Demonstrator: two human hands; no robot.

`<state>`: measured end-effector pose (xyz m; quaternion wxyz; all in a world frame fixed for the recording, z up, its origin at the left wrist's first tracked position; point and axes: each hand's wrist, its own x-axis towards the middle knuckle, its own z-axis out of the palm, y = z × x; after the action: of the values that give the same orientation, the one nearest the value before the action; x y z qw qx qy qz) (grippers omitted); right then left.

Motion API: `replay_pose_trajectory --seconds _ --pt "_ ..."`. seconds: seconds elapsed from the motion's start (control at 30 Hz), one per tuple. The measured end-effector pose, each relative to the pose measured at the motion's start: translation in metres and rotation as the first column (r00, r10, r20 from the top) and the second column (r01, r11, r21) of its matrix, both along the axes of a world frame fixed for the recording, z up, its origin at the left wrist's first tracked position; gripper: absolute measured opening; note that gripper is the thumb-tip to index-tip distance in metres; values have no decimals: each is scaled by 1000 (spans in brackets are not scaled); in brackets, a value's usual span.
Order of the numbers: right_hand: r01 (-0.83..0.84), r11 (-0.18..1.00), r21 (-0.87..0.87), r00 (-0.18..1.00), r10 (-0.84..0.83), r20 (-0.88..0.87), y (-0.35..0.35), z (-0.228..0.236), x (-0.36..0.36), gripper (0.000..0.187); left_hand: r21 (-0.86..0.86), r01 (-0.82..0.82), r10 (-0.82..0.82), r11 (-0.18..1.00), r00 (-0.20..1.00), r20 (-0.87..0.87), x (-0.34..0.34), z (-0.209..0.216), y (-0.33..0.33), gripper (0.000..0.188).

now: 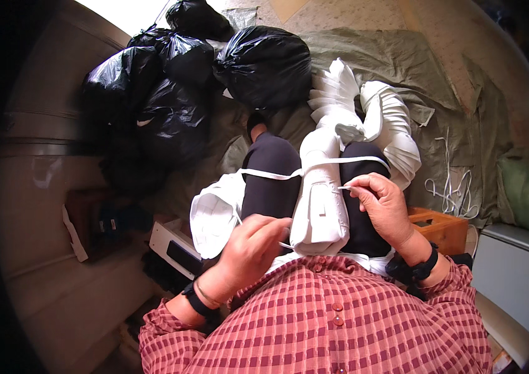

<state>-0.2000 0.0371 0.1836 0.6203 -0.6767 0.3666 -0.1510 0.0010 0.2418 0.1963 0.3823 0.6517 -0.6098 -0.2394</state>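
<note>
Across my thighs lies a long bundle of nested white pieces (pixel 319 215), their material like leather or stiff fabric. A flat white strap (pixel 277 174) runs over both legs and meets the bundle. My right hand (pixel 380 202) is closed in a pinch beside the bundle, with the end of a thin white strip (pixel 344 187) between thumb and forefinger. At the bundle's lower left, my left hand (pixel 253 244) has its fingers curled; their tips are blurred, and what they hold, if anything, is hidden. Loose white pieces (pixel 213 215) rest left of my thigh.
Fanned stacks of white pieces (pixel 392 128) lie beyond my right knee on an olive cloth (pixel 389 56). Several black plastic bags (pixel 264 65) stand ahead and left. At right are a wooden box (pixel 442 227), white cords (pixel 455 187) and a grey box (pixel 520 268).
</note>
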Motion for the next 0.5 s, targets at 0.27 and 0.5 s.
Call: replay_pose_trajectory --seconds 0.27,0.5 --pt "-180 858 482 827 -134 547 2 68 23 10 204 296 151 933 192 -970 -62 13 -126 53" --pt "153 929 337 744 -332 580 -104 94 -37 17 -260 -168 -306 951 -385 -871 115 84 -157 31"
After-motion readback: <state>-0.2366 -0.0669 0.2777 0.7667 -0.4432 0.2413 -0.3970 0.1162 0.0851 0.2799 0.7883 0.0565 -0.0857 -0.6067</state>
